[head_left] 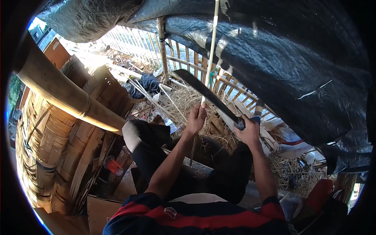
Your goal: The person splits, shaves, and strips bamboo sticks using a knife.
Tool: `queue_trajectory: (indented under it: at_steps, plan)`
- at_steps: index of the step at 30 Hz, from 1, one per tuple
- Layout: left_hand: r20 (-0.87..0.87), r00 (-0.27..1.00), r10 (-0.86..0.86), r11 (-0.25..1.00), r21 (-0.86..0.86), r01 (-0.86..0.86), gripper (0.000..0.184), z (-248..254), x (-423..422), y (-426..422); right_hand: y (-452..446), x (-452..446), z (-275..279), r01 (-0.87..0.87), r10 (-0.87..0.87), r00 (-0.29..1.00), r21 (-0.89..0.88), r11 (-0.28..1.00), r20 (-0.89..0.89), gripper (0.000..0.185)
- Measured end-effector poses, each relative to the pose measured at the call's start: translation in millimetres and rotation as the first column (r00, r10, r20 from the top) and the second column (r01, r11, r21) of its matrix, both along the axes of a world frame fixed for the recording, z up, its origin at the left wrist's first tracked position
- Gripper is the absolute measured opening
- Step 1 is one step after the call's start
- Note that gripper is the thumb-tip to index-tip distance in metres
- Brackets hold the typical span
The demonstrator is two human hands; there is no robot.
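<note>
Cream-coloured stick (213,43), slightly tilted, extending above and below the left hand (196,117), whose fingers are closed around it. The right hand (249,131) is wrapped about the handle of a machete (218,102); its dark blade slants up to the left, crossing the stick just above the left hand. Whether blade and stick touch cannot be told. Straw (288,168) lies around the hands; beyond stands a slatted fence (179,61), partly covered by a black tarp (274,70). Left: woven panel (47,145) beside a thick pole (58,90).
</note>
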State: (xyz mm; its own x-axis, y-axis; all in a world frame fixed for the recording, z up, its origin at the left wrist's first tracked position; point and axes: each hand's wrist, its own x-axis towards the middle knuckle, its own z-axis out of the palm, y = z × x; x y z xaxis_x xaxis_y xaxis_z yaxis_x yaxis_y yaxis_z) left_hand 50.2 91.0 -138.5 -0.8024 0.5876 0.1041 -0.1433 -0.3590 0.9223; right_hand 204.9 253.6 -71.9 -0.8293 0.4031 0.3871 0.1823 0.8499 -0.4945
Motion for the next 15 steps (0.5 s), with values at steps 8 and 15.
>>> queue_trajectory:
  at_steps: [8,15]
  plan:
    - [0.267,0.947,-0.178,0.977,-0.067,0.202,0.025,49,31,-9,31,-28,57,-0.256,0.151,0.954,0.444,0.859,0.258,0.040]
    - [0.359,0.908,-0.214,0.952,-0.132,0.277,0.026,50,57,-21,35,-24,65,-0.344,0.166,0.891,0.390,0.854,0.422,0.037]
